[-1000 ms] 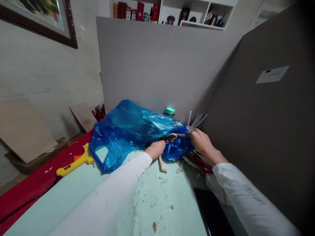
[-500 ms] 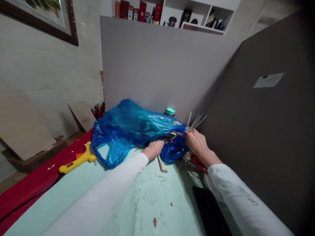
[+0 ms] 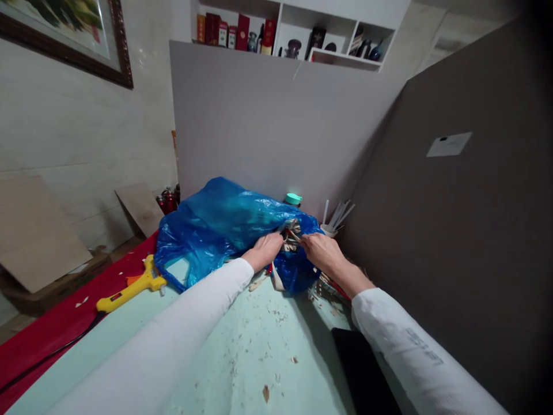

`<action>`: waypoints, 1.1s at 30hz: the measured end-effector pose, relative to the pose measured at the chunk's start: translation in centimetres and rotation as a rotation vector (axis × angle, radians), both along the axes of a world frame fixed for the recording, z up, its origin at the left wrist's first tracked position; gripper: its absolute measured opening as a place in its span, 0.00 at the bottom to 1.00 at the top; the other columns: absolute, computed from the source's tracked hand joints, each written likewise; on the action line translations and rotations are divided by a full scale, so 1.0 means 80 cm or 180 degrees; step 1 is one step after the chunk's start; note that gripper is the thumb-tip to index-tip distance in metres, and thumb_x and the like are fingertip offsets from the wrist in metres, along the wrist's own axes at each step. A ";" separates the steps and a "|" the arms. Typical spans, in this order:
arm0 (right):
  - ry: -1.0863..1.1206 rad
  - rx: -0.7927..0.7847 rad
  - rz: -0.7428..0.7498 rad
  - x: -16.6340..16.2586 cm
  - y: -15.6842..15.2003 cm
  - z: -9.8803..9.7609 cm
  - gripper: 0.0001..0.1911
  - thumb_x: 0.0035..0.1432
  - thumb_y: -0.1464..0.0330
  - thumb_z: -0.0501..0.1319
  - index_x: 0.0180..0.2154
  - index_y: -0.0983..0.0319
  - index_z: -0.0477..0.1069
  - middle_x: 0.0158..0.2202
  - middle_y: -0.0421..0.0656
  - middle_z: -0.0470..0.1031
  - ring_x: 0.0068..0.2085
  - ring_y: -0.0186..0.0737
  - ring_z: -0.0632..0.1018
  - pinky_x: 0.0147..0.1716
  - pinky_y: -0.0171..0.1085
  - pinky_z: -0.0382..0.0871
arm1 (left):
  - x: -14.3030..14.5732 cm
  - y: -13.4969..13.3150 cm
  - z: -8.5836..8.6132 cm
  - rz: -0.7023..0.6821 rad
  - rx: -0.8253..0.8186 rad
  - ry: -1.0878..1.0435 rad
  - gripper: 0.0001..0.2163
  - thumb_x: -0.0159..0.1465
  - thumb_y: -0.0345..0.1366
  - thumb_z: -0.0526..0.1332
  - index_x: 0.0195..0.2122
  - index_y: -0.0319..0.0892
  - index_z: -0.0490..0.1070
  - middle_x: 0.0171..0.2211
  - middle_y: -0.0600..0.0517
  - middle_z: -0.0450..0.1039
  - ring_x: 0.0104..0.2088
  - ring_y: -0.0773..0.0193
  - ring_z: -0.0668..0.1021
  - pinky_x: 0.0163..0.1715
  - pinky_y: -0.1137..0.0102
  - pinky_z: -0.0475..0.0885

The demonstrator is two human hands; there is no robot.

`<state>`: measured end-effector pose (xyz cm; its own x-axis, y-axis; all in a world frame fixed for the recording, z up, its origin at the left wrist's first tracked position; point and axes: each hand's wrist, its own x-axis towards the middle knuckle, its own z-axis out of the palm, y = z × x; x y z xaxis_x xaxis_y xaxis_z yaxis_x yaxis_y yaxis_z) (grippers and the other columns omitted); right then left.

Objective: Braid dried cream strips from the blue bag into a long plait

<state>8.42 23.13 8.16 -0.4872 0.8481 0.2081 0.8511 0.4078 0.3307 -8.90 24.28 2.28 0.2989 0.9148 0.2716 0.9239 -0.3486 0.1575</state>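
Observation:
A crumpled blue plastic bag (image 3: pixel 224 213) lies on its side across the table, its mouth toward the right. At that mouth, my left hand (image 3: pixel 265 252) is closed on the bag's edge, with the fingertips partly hidden. My right hand (image 3: pixel 323 252) pinches a thin pale strip at the opening. Between the hands, a bundle of pale and dark pieces (image 3: pixel 292 232) shows inside; what they are is too small to tell. Below the opening, a pale flat strip (image 3: pixel 277 279) sticks out onto the table.
A yellow glue gun (image 3: pixel 129 292) with a black cord lies at the left. White sticks stand in a cup (image 3: pixel 329 230) near a jar with a green lid (image 3: pixel 293 199). A black flat object (image 3: pixel 363 369) lies front right. Chips litter the pale green tabletop (image 3: pixel 242 346). Grey panels (image 3: pixel 268 127) rise behind.
My right hand has moved left and down, closer to my left hand. The bag's mouth has shifted, and more of the bundle inside shows. The view has tilted slightly.

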 end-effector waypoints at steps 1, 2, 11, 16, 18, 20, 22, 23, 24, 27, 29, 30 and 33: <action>-0.0016 0.0007 -0.0009 0.005 -0.002 0.003 0.15 0.66 0.69 0.48 0.40 0.60 0.74 0.38 0.48 0.78 0.39 0.41 0.77 0.29 0.32 0.59 | 0.001 0.002 -0.003 0.0032 0.0026 -0.0015 0.13 0.67 0.38 0.57 0.50 0.39 0.69 0.49 0.46 0.71 0.46 0.59 0.75 0.46 0.58 0.72; -0.0032 0.0011 -0.0017 0.009 -0.004 0.007 0.15 0.66 0.69 0.48 0.40 0.60 0.74 0.39 0.48 0.78 0.39 0.41 0.77 0.28 0.32 0.59 | 0.001 0.004 -0.007 0.0066 0.0050 -0.0028 0.15 0.66 0.40 0.58 0.51 0.39 0.68 0.50 0.45 0.70 0.47 0.57 0.75 0.47 0.56 0.72; -0.0095 0.0048 -0.0166 0.036 0.009 0.027 0.13 0.62 0.73 0.51 0.40 0.62 0.74 0.39 0.51 0.77 0.39 0.42 0.78 0.30 0.33 0.59 | -0.009 0.005 -0.041 0.0222 0.0010 0.0028 0.16 0.69 0.28 0.44 0.54 0.41 0.64 0.51 0.41 0.67 0.54 0.56 0.70 0.54 0.66 0.61; -0.0051 0.0044 -0.0131 0.049 0.035 0.029 0.12 0.63 0.72 0.51 0.39 0.60 0.74 0.40 0.48 0.78 0.41 0.43 0.78 0.28 0.33 0.56 | -0.017 0.006 -0.045 0.0251 0.0010 0.0059 0.17 0.69 0.28 0.41 0.55 0.43 0.63 0.52 0.43 0.67 0.53 0.57 0.69 0.54 0.66 0.61; -0.0033 0.0040 -0.0132 0.055 0.041 0.027 0.12 0.64 0.71 0.51 0.39 0.60 0.74 0.40 0.48 0.78 0.40 0.43 0.78 0.27 0.34 0.55 | -0.021 0.001 -0.047 0.0271 0.0024 0.0044 0.18 0.70 0.28 0.41 0.55 0.44 0.62 0.52 0.44 0.66 0.54 0.58 0.69 0.54 0.67 0.61; -0.0017 0.0026 -0.0123 0.058 0.043 0.026 0.12 0.64 0.71 0.51 0.39 0.60 0.73 0.40 0.47 0.78 0.39 0.42 0.78 0.27 0.34 0.55 | -0.025 -0.006 -0.049 0.0281 0.0047 0.0020 0.18 0.70 0.28 0.40 0.56 0.45 0.61 0.53 0.44 0.66 0.55 0.58 0.68 0.55 0.66 0.60; -0.0014 0.0009 -0.0117 0.056 0.040 0.028 0.12 0.63 0.71 0.51 0.39 0.60 0.73 0.39 0.47 0.78 0.38 0.41 0.78 0.27 0.34 0.55 | -0.026 -0.013 -0.049 0.0282 0.0060 -0.0007 0.19 0.70 0.28 0.39 0.57 0.44 0.61 0.53 0.44 0.65 0.55 0.58 0.67 0.56 0.66 0.59; -0.0020 0.0007 -0.0117 0.054 0.038 0.029 0.11 0.63 0.71 0.52 0.39 0.60 0.73 0.39 0.47 0.78 0.38 0.41 0.78 0.26 0.34 0.54 | -0.026 -0.016 -0.048 0.0283 0.0060 -0.0023 0.19 0.70 0.29 0.40 0.57 0.44 0.61 0.52 0.45 0.66 0.56 0.59 0.67 0.57 0.66 0.59; -0.0031 0.0008 -0.0118 0.052 0.035 0.031 0.11 0.62 0.71 0.52 0.38 0.59 0.74 0.38 0.47 0.78 0.37 0.41 0.78 0.26 0.34 0.54 | -0.026 -0.018 -0.046 0.0284 0.0058 -0.0042 0.18 0.70 0.29 0.40 0.57 0.44 0.61 0.52 0.45 0.66 0.56 0.59 0.67 0.57 0.66 0.59; -0.0074 0.0018 -0.0121 0.061 0.021 0.040 0.11 0.61 0.70 0.53 0.38 0.58 0.74 0.38 0.46 0.78 0.37 0.42 0.77 0.26 0.35 0.54 | -0.028 -0.017 -0.040 0.0301 0.0025 -0.0106 0.17 0.71 0.29 0.43 0.56 0.45 0.62 0.53 0.47 0.66 0.56 0.61 0.67 0.57 0.65 0.61; -0.0101 0.0059 -0.0258 0.084 0.006 0.048 0.12 0.59 0.73 0.52 0.36 0.60 0.75 0.36 0.49 0.77 0.36 0.44 0.77 0.27 0.36 0.56 | -0.032 -0.012 -0.036 0.0391 -0.0050 -0.0153 0.14 0.70 0.33 0.49 0.55 0.43 0.64 0.52 0.47 0.67 0.53 0.60 0.70 0.54 0.61 0.66; -0.0113 0.0113 -0.0409 0.098 -0.003 0.053 0.13 0.58 0.75 0.52 0.34 0.62 0.75 0.35 0.53 0.77 0.34 0.46 0.76 0.27 0.38 0.56 | -0.034 -0.009 -0.033 0.0466 -0.0106 -0.0175 0.14 0.69 0.36 0.54 0.54 0.42 0.66 0.52 0.46 0.68 0.51 0.58 0.72 0.51 0.59 0.69; -0.0199 0.0274 -0.0809 0.129 -0.036 0.074 0.12 0.56 0.76 0.52 0.30 0.62 0.74 0.30 0.56 0.76 0.30 0.50 0.75 0.25 0.40 0.55 | -0.039 0.002 -0.026 0.0743 -0.0260 -0.0220 0.16 0.65 0.40 0.59 0.52 0.40 0.67 0.51 0.45 0.69 0.46 0.57 0.75 0.45 0.58 0.73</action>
<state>18.74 20.22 14.10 -0.2751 0.9253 0.2609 0.8994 0.1518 0.4099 -12.02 24.42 0.18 0.0602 0.9766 0.2063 0.9640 -0.1106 0.2420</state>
